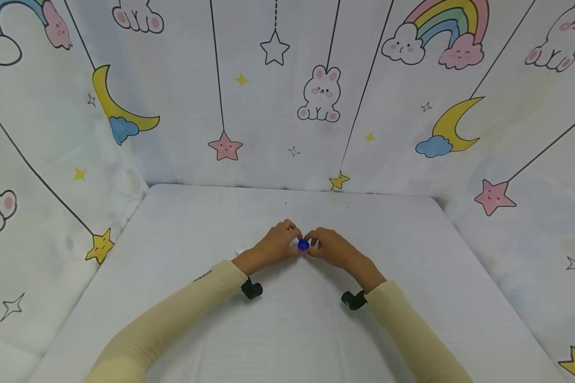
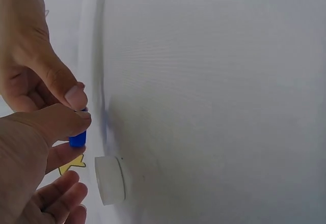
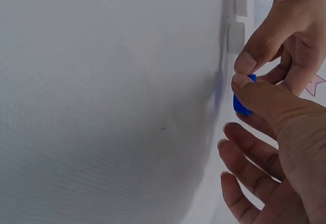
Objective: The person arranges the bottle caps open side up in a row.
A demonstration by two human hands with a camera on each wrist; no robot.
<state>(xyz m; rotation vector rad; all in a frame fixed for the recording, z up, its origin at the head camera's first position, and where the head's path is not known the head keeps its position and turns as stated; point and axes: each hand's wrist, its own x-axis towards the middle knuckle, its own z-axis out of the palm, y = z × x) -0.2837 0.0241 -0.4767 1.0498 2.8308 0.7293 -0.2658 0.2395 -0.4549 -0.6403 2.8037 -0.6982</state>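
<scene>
A small round blue cap-like piece (image 1: 303,245) is held up between both hands over the white table. My left hand (image 1: 281,242) pinches it from the left, thumb on the near side in the left wrist view, where part of the blue piece (image 2: 77,139) shows below that thumb. From the other side my right hand (image 1: 334,247) grips it between thumb and forefinger. In the right wrist view, the right hand's other fingers (image 3: 257,168) are loosely bent away from the blue piece (image 3: 242,103). The two thumb tips come close together over it.
A short white cylinder (image 2: 109,180) stands on the table beyond the left hand. More white pieces (image 3: 236,38) line up past that hand in the right wrist view. The white table (image 1: 287,330) is bordered at the back and sides by a cartoon-printed cloth (image 1: 182,96).
</scene>
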